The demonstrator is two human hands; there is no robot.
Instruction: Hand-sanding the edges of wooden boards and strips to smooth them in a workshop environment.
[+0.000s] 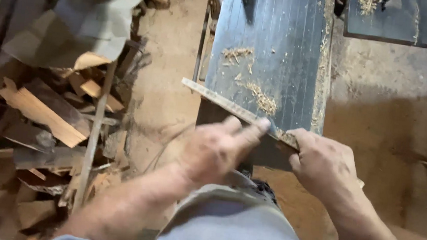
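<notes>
While we're leaning over the dark metal machine table (277, 43), we're pinning a thin wooden strip (215, 98) flat across its near end, probably to steady it. Our left hand (216, 148) is pressing down with fingers stretched out, not wrapped, and our right hand (323, 163) is curling closed over the strip's other end. That end's getting hidden under our knuckles, and the scrap wood pile (54, 116) on the sawdusty floor is looking pretty blurry.
</notes>
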